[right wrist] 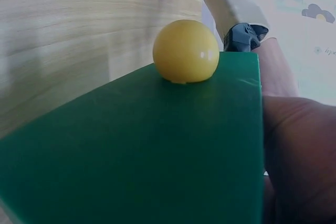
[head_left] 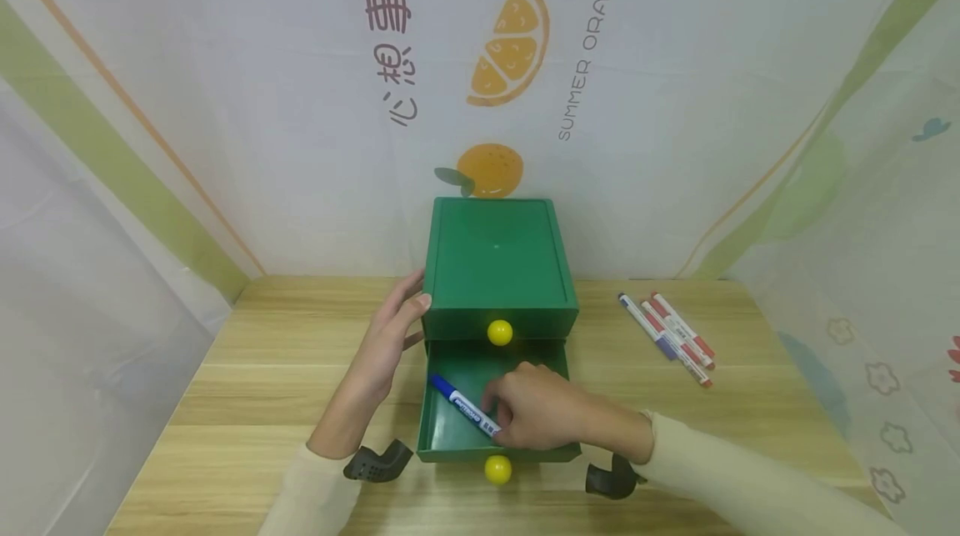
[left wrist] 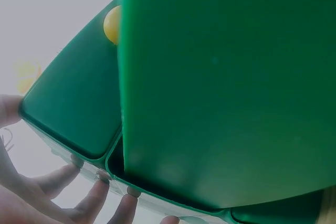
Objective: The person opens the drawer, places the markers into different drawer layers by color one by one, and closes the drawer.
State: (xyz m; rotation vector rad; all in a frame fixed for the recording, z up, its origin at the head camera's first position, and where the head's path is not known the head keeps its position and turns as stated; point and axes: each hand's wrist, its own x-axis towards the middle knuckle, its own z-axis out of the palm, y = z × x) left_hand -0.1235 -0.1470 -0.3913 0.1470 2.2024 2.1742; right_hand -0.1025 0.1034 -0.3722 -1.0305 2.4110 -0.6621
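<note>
A: Showing, in the head view: blue marker inside the pulled-out lower drawer of a green two-drawer box. Right hand inside the drawer too, fingers curled and pinching the marker at its near end. Capped blue end up toward the drawer's back left corner.

B: Noted. Long axis?

A: Diagonal across the drawer floor, from back left to front right. Lying flat or nearly so; full contact with the floor not clear under the fingers.

B: Left hand?

A: Pressed flat against the box's left wall, fingers straight, thumb tip at the front corner. Confirmed in the left wrist view: fingertips along the box's edge, nothing clamped.

B: Progress, judged from the layout?

A: One marker in the drawer, apparently not yet released. Three more markers side by side on the wooden table, well apart to the right of the box, two with red caps and one with a blue. Lower drawer open, yellow knob toward the person; upper drawer shut, its knob above the opening. Likely early: remaining markers and closing of the drawer outstanding.

B: Right wrist view?

A: Only the drawer front and yellow knob close up; marker hidden.
</note>
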